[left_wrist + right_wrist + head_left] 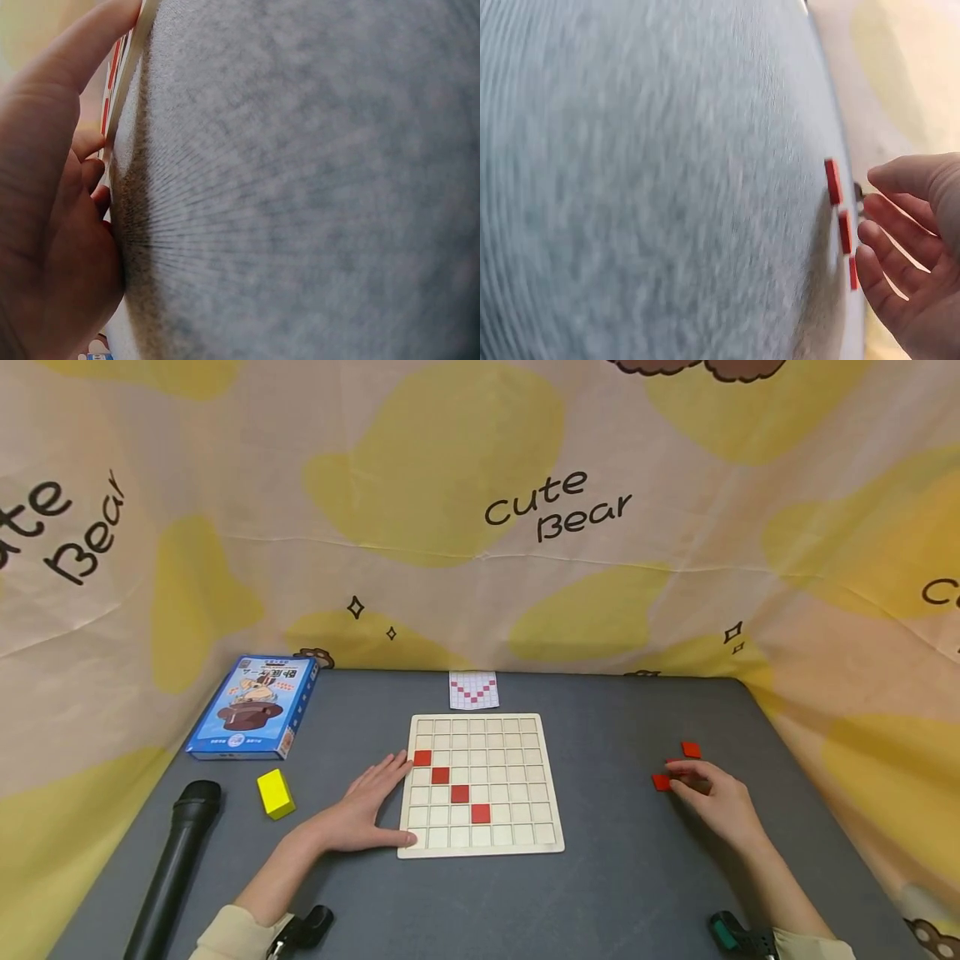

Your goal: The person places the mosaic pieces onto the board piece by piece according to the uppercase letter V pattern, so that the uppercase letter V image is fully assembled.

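Note:
My left hand [367, 810] rests at the left edge of a cream square grid board [515, 758], thumb on its near corner and fingertips along its side. In the left wrist view the thumb touches the board's rim. Several red square tiles [460, 794] lie on the board in a diagonal stepping down to the right. Far right, my right hand [712, 797] hovers over loose red tiles [691, 749], one partly hidden by the fingers in the head view. The right wrist view shows three red tiles [845, 231] on the table, just beyond loosely bent fingertips that hold nothing.
A small card [473, 690] with a V of pink squares lies behind the board. To the left are a blue game box [255, 706], a yellow block [276, 794] and a black microphone-shaped object [176, 860]. A patterned cloth [435, 468] hangs behind the grey table [600, 893].

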### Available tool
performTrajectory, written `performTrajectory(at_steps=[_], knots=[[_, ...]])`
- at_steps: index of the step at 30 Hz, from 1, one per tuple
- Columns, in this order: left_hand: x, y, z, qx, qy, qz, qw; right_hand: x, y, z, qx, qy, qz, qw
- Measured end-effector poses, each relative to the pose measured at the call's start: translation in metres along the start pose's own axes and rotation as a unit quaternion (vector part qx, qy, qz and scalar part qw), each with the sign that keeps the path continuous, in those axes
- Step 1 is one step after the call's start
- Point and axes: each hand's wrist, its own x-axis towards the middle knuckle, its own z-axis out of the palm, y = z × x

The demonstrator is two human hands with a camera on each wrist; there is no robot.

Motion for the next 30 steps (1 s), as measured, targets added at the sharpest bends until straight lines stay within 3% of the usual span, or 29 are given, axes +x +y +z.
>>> performTrajectory(at_steps=[9,16,30], knots=[[-0.0010,0.0016,-0.0008,0.008,0.007,0.001,0.9999,0.0015,0.0063,0.0017,-0.032,-0.024,-0.026,0.9988],[-0.0004,0.0027,-0.0012,0.015,0.006,-0.002,0.9999,0.0034,0.0075,0.0072,-0.031,-0.017,-0.059,0.9976],[-0.0010,0.0024,-0.0013,0.016,0.004,-0.003,0.9999,0.0033,0.0073,0.0084,-0.046,-0.014,-0.059,0.9971]])
